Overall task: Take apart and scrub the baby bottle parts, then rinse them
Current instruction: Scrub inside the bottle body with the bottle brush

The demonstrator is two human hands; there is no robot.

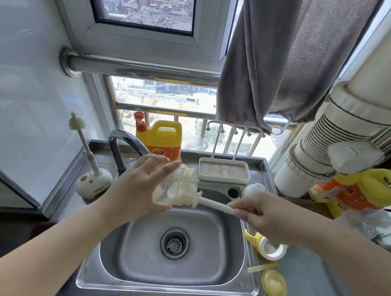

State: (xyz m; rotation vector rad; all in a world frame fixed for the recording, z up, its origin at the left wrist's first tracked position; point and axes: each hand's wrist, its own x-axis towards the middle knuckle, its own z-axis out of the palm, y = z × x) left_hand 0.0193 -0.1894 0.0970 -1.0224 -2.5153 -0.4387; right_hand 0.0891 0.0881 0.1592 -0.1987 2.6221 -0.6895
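Over the sink, our left hand cradles the bottle, fingers spread; our right hand, at 3 o'clock, pinches the brush in its mouth. Scrubbing underway; next, we judge, rinsing.

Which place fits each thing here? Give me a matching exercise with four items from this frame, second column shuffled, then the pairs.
Things:
1. bottle brush
2. detergent jug
3. bottle collar
4. strainer

Places:
A. on the counter right of the sink
B. bristle end inside the clear bottle, handle in the right hand
C. bottom of the basin
D. on the ledge behind the faucet

The left hand holds the bottle.

Pairs: 1-B, 2-D, 3-A, 4-C
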